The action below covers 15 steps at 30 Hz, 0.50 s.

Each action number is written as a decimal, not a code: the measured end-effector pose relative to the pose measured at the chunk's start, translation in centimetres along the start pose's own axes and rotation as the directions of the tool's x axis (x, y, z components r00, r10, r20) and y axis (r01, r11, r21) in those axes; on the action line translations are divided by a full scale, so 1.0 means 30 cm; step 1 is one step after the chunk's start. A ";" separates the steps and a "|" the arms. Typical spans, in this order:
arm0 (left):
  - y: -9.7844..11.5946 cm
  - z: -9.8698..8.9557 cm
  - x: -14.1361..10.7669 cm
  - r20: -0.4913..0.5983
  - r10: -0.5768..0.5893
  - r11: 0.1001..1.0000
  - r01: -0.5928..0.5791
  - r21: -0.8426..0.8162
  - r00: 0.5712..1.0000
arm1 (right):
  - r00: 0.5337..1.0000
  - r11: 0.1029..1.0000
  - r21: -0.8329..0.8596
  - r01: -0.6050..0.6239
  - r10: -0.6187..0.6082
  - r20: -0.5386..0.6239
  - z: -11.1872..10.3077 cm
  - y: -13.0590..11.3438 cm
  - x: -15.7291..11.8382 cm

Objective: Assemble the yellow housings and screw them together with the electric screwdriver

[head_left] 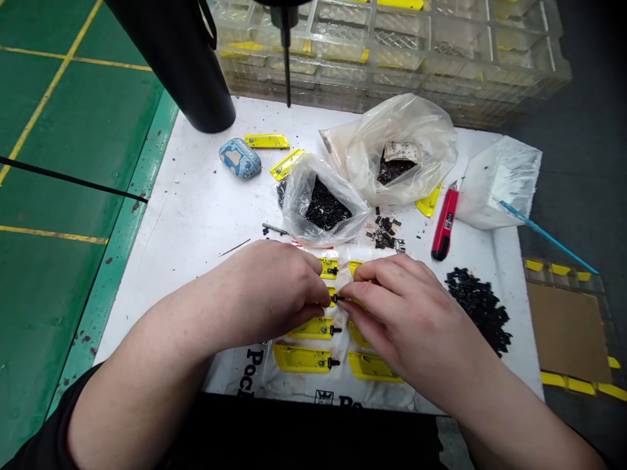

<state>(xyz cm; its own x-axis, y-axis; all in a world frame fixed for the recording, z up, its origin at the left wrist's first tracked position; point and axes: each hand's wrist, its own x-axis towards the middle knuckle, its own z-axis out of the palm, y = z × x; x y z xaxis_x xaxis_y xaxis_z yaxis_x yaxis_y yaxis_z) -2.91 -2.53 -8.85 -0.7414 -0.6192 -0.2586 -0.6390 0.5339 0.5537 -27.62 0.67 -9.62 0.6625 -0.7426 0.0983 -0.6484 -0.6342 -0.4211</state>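
Observation:
Yellow plastic parts lie in two columns on a printed white sheet at the table's front; one lower-left part [304, 358] has a small black piece at its right end. My left hand [287, 284] has its fingers pressed on a yellow part in the left column, second row. A small black piece [337, 298] sticks out at that part's right end. From the right, my right hand [392, 297] pinches at this black piece with thumb and index finger. My right hand partly hides the right column of yellow parts [375, 367].
Plastic bags of small black pieces [328, 202] and dark pieces [399, 160] stand behind the hands. A red cutter [445, 222] and a black pile [477, 310] lie right. A screwdriver bit [288, 65] hangs above, near a black bottle [181, 59] and clear trays [392, 59].

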 end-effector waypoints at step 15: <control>-0.027 0.048 -0.006 -0.129 0.071 0.997 -0.066 0.042 0.989 | 0.999 1.000 0.000 -0.011 0.011 0.042 0.007 0.005 0.001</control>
<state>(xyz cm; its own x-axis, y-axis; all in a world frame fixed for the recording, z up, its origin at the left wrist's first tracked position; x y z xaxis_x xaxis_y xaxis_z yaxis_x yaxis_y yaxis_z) -2.55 -2.03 -10.39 -0.7520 -0.6492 -0.1141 -0.5968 0.5971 0.5360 -27.62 0.61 -9.88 0.6706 -0.7397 0.0556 -0.6555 -0.6260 -0.4225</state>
